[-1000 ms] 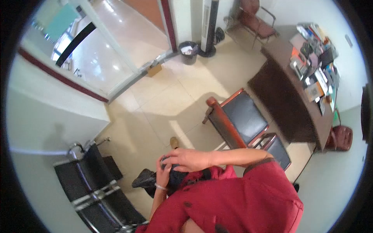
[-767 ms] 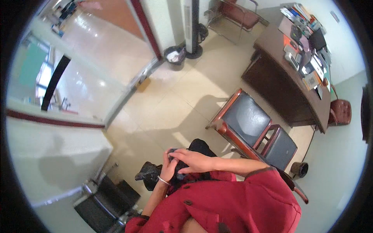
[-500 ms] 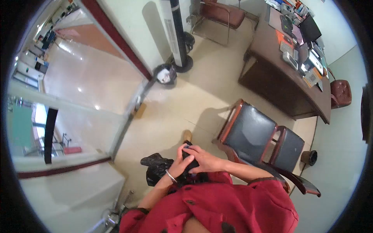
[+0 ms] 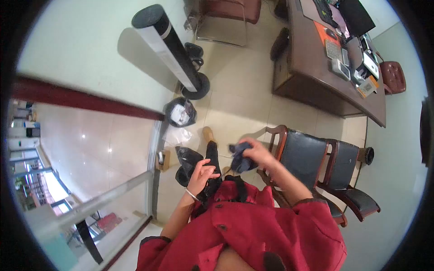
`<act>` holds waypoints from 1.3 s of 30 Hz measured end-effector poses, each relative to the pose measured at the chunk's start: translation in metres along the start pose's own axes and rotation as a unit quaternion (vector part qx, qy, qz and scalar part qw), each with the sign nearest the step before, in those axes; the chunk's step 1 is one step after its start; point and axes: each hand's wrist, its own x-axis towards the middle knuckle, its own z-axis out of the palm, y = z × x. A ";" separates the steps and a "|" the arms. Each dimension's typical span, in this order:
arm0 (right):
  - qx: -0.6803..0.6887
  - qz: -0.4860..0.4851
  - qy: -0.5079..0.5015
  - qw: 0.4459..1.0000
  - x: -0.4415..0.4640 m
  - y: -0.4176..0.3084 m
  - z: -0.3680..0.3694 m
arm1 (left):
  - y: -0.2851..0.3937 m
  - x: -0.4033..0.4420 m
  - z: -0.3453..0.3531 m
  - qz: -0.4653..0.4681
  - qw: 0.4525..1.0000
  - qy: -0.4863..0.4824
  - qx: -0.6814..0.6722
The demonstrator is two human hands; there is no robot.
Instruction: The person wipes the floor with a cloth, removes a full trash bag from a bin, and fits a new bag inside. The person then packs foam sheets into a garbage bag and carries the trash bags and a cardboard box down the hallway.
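My right hand is closed round a dark blue, bunched item, perhaps cloth, out in front of my red top. Apart from it, to the left, is my left hand, wearing a bracelet, its fingers loosely curled and spread with nothing visible between them. A black plastic bag shows just beyond the left hand; how it is held up is hidden. Below the hands are my dark-clothed leg and a tan shoe.
A lined waste bin and a tall black-and-white column stand ahead. On the right are a brown desk with electronics and papers, and black-padded wooden chairs. A glass partition and small cardboard box lie left.
My hands were together around the dark item; now they are apart, and the right hand has it. The view has turned left and come closer to the bin and column.
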 end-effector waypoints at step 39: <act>-0.704 0.047 0.390 0.591 0.582 0.180 -0.524 | -0.134 0.570 -0.129 -0.206 0.971 0.021 0.120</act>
